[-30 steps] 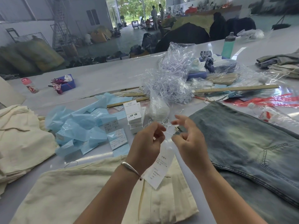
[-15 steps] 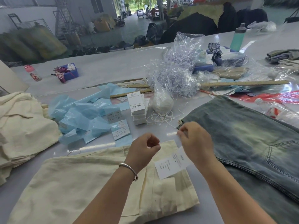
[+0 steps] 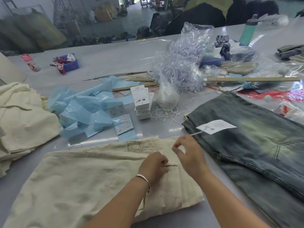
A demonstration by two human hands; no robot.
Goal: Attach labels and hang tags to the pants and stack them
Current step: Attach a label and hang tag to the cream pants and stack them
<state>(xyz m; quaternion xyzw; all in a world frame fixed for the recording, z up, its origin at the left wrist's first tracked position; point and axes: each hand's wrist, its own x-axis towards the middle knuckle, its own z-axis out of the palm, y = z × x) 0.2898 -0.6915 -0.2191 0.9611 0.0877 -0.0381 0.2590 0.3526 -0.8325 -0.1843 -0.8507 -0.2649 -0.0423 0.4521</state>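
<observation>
The left hand (image 3: 153, 166), fingers curled, pinches a thin string (image 3: 171, 165) on the cream pants (image 3: 85, 181) at 6 o'clock. The right hand (image 3: 189, 152) hovers beside it, fingers loosely spread, thumb and forefinger apart. A white tag (image 3: 216, 126) lies on the jeans (image 3: 256, 145) at 3 o'clock. Tag boxes (image 3: 141, 102) stand at 12 o'clock.

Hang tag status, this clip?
Left hand pinching a string end over cream pants. Right hand fingers loosely curled. Hang tag blurred above jeans. Nothing blocking.
</observation>
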